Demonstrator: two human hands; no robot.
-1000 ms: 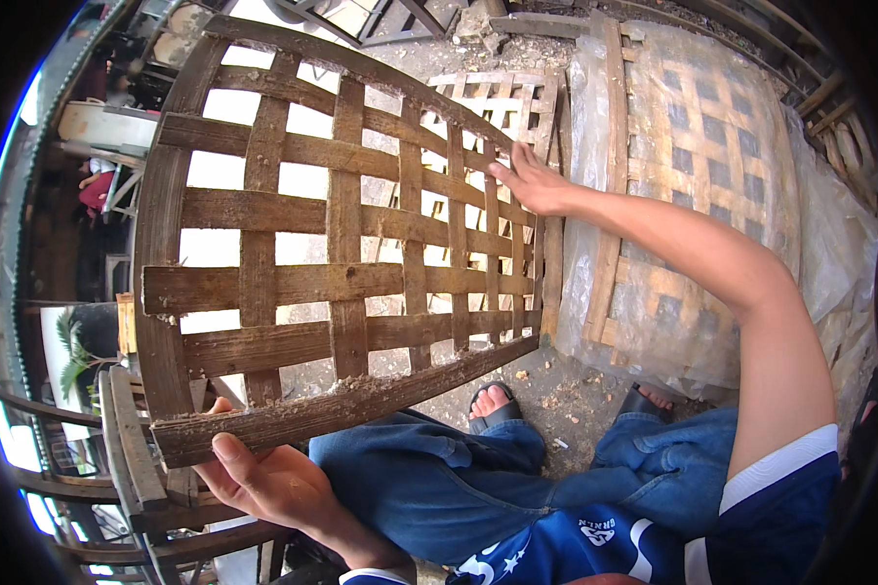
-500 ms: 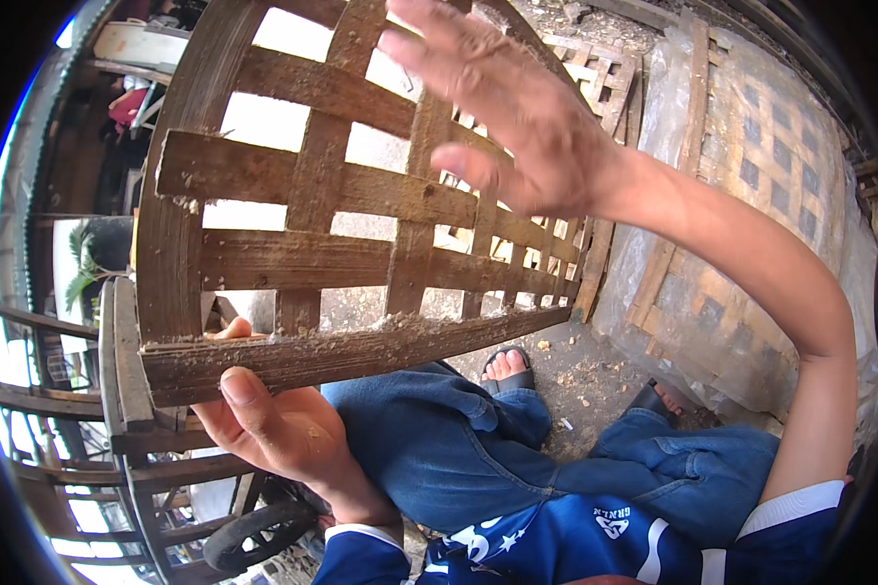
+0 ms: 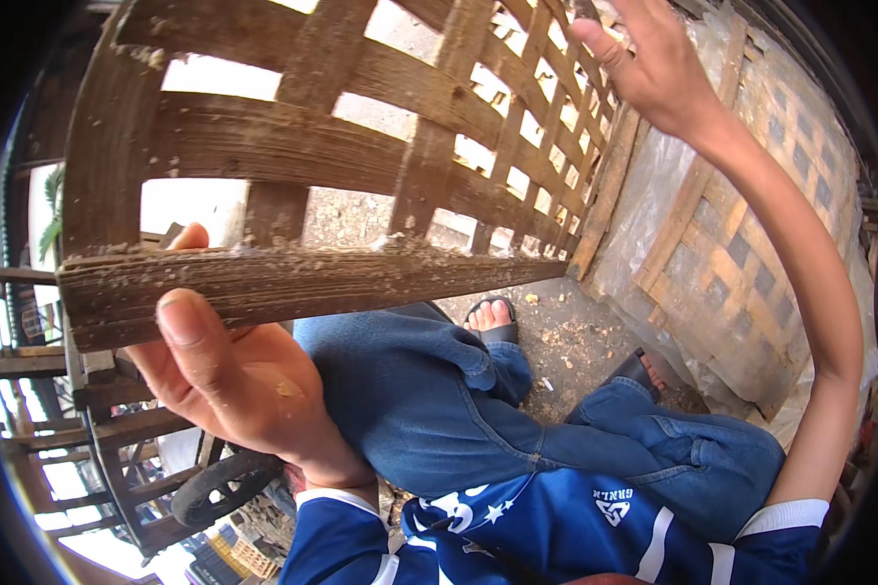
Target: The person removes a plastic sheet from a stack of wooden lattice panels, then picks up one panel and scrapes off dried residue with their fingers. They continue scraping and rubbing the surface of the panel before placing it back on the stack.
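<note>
A weathered brown wooden lattice panel [image 3: 283, 144] stands tilted in front of me, its crossed slats leaving square gaps. Crumbs of pale debris lie along its near rail [image 3: 361, 288]. My left hand [image 3: 249, 385] grips the rail's left end, thumb on the near side and a fingertip showing behind. Raised near the panel's far right side is my right hand [image 3: 658, 78], holding nothing visible. Its thumb stands apart from the fingers, whose tips run out of the frame. Whether that hand touches the panel I cannot tell.
To the right lies another lattice piece [image 3: 751, 263] under clear plastic sheeting. Wooden rack framing [image 3: 112, 453] and a black tyre [image 3: 205, 492] are at the lower left. Scattered chips lie on the ground [image 3: 576, 336] around my sandalled feet.
My right hand has moved up and right, away from the middle of the panel. The panel's near end and my left hand now appear lower and further left, the grip unchanged.
</note>
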